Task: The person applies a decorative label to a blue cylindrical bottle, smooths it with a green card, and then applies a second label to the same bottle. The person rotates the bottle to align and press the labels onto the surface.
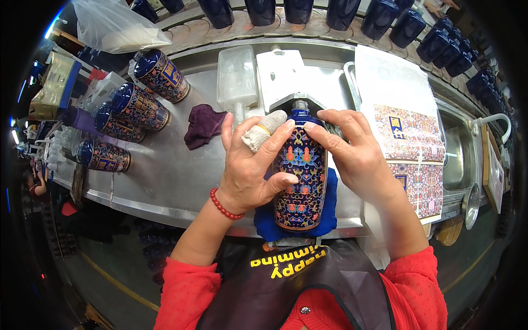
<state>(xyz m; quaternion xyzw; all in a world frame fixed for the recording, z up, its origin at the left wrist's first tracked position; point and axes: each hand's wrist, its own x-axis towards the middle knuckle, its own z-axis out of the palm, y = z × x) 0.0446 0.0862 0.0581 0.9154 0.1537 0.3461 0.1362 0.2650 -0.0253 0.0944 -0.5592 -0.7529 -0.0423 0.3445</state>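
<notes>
A dark blue bottle (pixel 300 187) with a colourful floral pattern lies before me, its neck pointing away toward an angled metal bracket (pixel 296 100). Beneath it is a blue cloth (pixel 328 214). My left hand (pixel 247 162) grips the bottle from the left, thumb and forefinger on its front; a whitish cloth cover (pixel 264 131) wraps one finger. From the right, my right hand (pixel 355 148) holds the shoulder, its thumb near the top edge of the pattern. The fingertips behind the bottle are partly hidden. Sheets of patterned decals (pixel 410 132) lie to the right.
Several decorated bottles (pixel 140 107) stand at the left of the metal table (pixel 165 176), near a crumpled purple cloth (pixel 203 125). A clear flask-like container (pixel 237 77) lies beyond my left hand. Plain blue bottles (pixel 298 11) line the slatted conveyor behind. A sink (pixel 459 157) is at right.
</notes>
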